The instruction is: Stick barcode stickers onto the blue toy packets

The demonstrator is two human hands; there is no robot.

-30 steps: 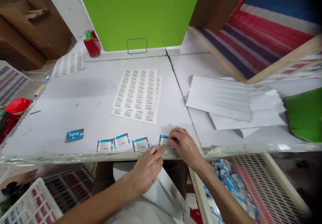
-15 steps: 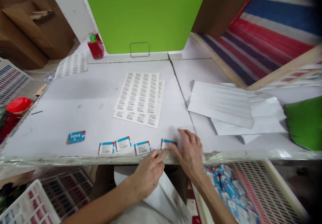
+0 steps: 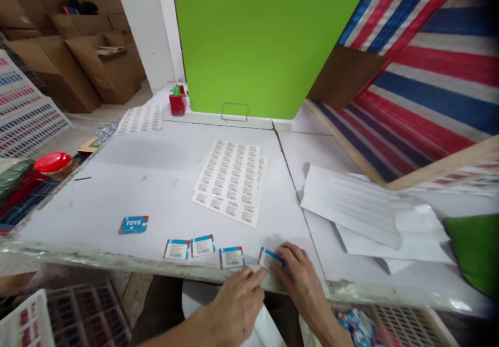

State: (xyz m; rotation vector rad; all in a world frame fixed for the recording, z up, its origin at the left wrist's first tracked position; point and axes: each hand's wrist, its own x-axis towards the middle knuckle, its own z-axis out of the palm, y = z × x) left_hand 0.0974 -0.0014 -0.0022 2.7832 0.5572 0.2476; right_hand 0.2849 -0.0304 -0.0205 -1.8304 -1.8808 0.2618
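Observation:
Near the table's front edge, a small blue-bordered card [image 3: 270,258] with a white barcode label lies between my hands. My right hand [image 3: 302,274] has its thumb and bent fingers closed over the card's right end. From below, my left hand [image 3: 241,300] reaches an index fingertip to the card's lower edge. Its other fingers are curled, and anything inside them is hidden. To the left lie three similar labelled cards: one card [image 3: 231,257], another card [image 3: 202,245] and a third card [image 3: 176,250]. Farther left is a blue TOYS card [image 3: 133,225], printed side up.
Barcode sticker sheets [image 3: 230,181] lie mid-table, with another sticker sheet [image 3: 140,119] at the back left. Beside a green board [image 3: 249,40] stands a red cup [image 3: 178,104]. White papers [image 3: 351,207] lie right. A crate [image 3: 409,326] below the edge holds several cards.
The view has tilted up, so the table and cards appear lower. My right fingers have come in over the card's right end; my left index stays at its lower edge.

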